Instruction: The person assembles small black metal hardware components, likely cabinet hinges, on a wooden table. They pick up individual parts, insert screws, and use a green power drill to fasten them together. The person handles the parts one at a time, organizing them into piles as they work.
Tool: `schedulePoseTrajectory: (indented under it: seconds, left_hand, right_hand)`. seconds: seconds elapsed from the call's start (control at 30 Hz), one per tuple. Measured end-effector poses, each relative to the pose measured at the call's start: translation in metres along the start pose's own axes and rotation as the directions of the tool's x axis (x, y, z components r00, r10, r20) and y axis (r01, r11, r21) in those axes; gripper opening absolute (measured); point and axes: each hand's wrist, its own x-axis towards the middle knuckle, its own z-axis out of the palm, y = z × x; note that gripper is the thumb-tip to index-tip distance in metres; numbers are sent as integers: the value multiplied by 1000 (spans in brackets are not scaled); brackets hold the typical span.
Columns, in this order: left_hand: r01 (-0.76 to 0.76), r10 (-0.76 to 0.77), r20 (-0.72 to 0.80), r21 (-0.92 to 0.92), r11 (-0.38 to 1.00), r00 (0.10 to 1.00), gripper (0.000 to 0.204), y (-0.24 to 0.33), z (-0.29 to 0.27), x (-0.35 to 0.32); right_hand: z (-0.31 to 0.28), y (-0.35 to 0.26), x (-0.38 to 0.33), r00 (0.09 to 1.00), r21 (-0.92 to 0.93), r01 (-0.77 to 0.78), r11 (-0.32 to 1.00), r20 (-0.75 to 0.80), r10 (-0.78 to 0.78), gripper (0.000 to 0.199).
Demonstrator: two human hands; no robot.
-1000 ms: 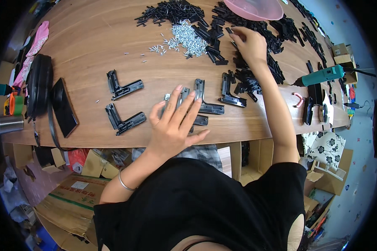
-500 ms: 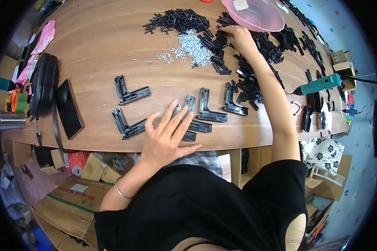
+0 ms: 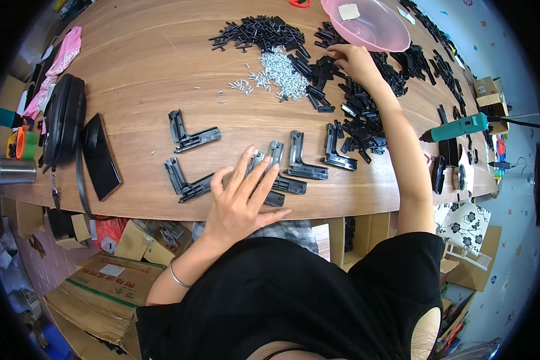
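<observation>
My left hand (image 3: 237,201) is open, fingers spread, above several dark L-shaped plastic pieces and hiding part of them. More of these L-shaped pieces lie around it: one (image 3: 192,133) at the upper left, another (image 3: 186,182) below that, one (image 3: 306,159) just right of my fingers and one (image 3: 337,150) farther right. My right arm stretches forward, and my right hand (image 3: 360,65) is at a pile of small black plastic parts (image 3: 321,71). Its thumb and fingers are bent together at the pile; whatever is between the tips is too small to make out.
Silver screws (image 3: 280,75) lie heaped beside a mound of black pins (image 3: 258,31). A pink bowl (image 3: 378,30) stands at the back. On the right lies a teal electric screwdriver (image 3: 459,127); on the left are a phone (image 3: 100,157) and a black case (image 3: 66,120).
My right hand has shifted slightly right and nearer over the pile of black parts. My left hand stays spread over the L-shaped pieces. The whole view has shifted a little.
</observation>
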Motion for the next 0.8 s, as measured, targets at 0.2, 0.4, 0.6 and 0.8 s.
schedulePoseTrajectory:
  seconds: [0.2,0.4,0.6,0.8]
  left_hand:
    - [15,-15,-31,3,1000,999,67,-1,0,-1]
    - [13,-13,-22,3,1000,1000,63,0,0,-1]
    - [4,-4,-9,3,1000,1000,62,0,-1,0]
    - [-5,5,-8,-2,1000,1000,61,0,-3,1]
  right_hand:
    - [-17,0,-16,977,728,-203,655,194,86,37]
    - [-28,13,-38,924,894,-362,264,306,231,30]
    - [-20,7,-34,968,231,-220,948,-66,241,21]
    - [0,-22,-16,976,68,-218,974,-12,219,31]
